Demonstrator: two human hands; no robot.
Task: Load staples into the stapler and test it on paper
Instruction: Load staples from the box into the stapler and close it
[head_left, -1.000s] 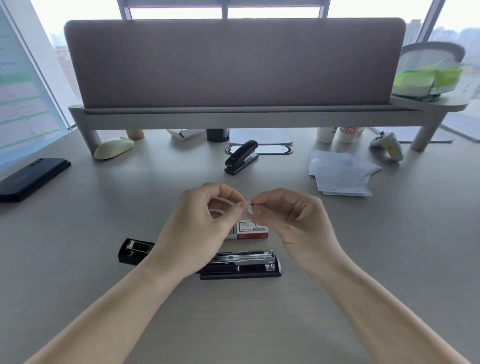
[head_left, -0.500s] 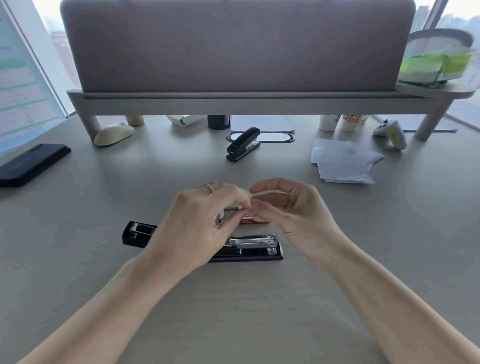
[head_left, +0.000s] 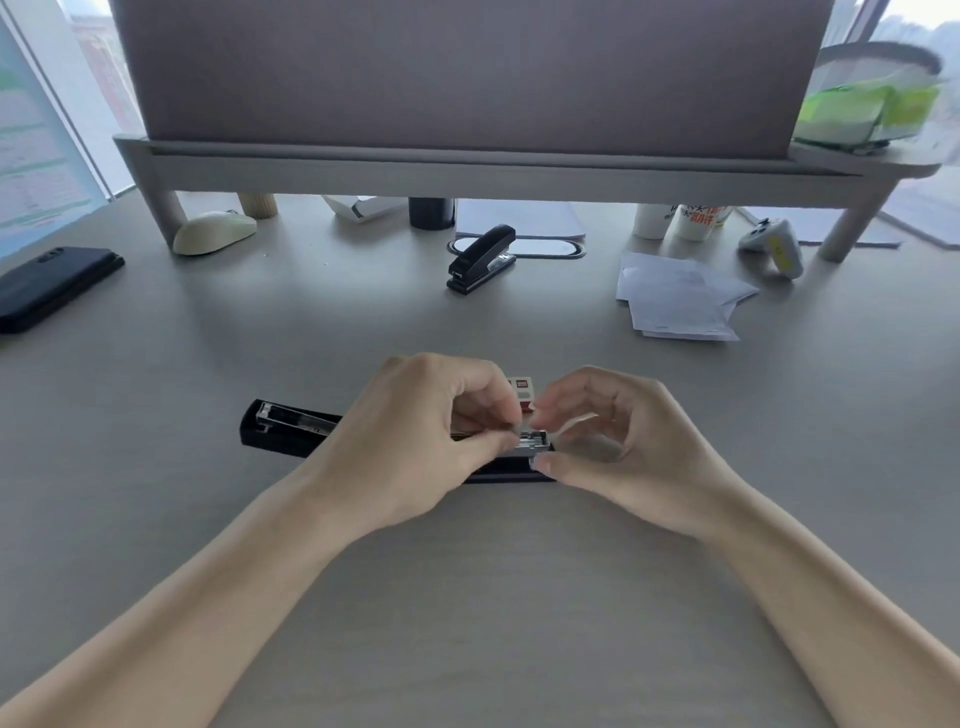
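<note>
Grey bench (head_left: 156, 467) fills our head view, with the opened stapler (head_left: 291, 431) lying flat at centre. Our left hand (head_left: 415, 441) pinches the staples (head_left: 530, 441) with narrow fingers (head_left: 488, 447) at the stapler's 3 o'clock end. Our right hand (head_left: 639, 457) curls beside it, thumb touching the stapler; we cannot tell whether it holds anything. Paper (head_left: 680, 301) lies at 2 o'clock.

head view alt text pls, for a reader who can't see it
On a grey desk, the left hand pinches staples over an open stapler's metal magazine while the right hand's thumb touches its front end. Paper sheets lie beyond.
</note>
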